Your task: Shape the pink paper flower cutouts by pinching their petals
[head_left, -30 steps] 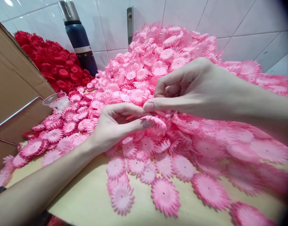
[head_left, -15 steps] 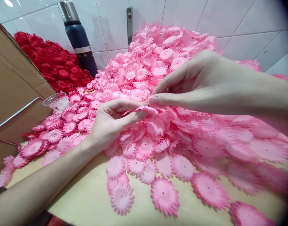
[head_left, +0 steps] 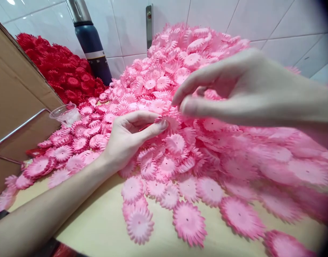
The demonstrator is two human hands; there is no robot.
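A big heap of pink paper flower pieces covers the wooden table up to the tiled wall. My left hand rests at the heap's front left, thumb and fingers pinched on a pink flower piece. My right hand hovers just above and to the right of it, with thumb and forefinger drawn close together over that same piece. What the right fingertips hold, if anything, is blurred.
A pile of red flower pieces lies at the back left. A dark blue flask stands against the wall. A brown cardboard box with a metal rod stands at the left, a small clear plastic cup beside it.
My right hand has risen and moved slightly away from the left fingertips. The left hand has stayed put, still pinching the flower piece.
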